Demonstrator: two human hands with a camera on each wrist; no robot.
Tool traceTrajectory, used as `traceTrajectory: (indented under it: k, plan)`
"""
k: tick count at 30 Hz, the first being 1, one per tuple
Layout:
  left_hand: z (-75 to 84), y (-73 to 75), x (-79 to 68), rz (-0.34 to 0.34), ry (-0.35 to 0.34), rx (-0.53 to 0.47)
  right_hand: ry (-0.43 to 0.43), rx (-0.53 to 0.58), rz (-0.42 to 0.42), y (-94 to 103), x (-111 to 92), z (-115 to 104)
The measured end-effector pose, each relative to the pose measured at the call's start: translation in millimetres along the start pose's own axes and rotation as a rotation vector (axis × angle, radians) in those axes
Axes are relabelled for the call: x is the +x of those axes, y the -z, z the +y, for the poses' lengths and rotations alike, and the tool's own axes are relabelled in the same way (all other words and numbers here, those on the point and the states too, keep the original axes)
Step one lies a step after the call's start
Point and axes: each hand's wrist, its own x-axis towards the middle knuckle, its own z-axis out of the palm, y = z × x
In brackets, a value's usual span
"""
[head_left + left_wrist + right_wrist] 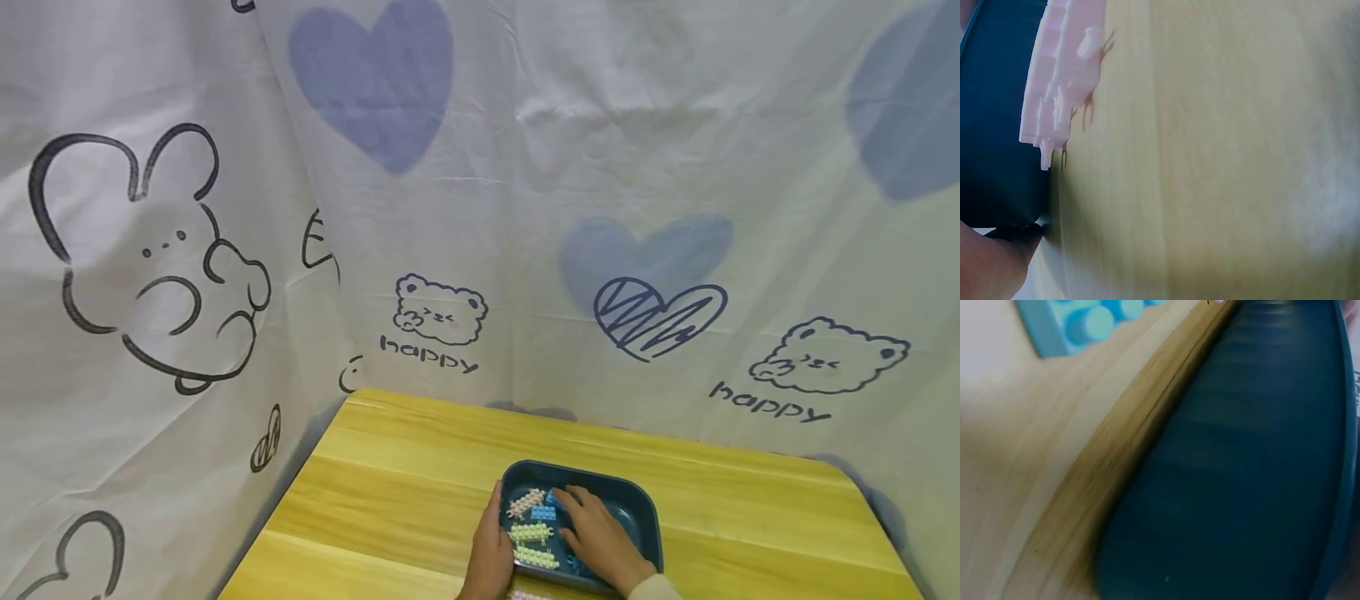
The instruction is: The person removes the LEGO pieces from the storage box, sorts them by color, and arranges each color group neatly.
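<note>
A dark teal tray [641, 521] holds several small toy-brick pieces. Two pale green strips [531, 532], a pale pink piece [527, 502] and a studded blue brick [543, 512] lie in its left half. Along the tray's left wall rests my left hand [491, 546], its visible fingers straight against the outside. My right hand [600, 533] reaches over the tray, fingertips at a blue piece [553, 498] near the far wall; whether they pinch it is hidden. More dark blue bits [576, 565] show beneath the right hand.
A pink brick strip [1063, 69] lies on the wooden table [390, 483] by the tray's near side. Another light blue brick [1088, 325] is on the table in the right wrist view. White printed cloth [517, 250] hangs behind and to the left.
</note>
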Motion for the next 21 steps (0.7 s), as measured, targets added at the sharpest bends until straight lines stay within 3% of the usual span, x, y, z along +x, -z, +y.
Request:
traceTrajectory:
  k: [11,21]
  plan:
    - [0.6,0.0,0.4,-0.001,0.01,0.022,0.07,-0.057,0.044,-8.3,9,1]
    - [1.6,0.7,0.4,0.001,-0.006,0.045,0.103,-0.031,0.085,-16.5,16,8]
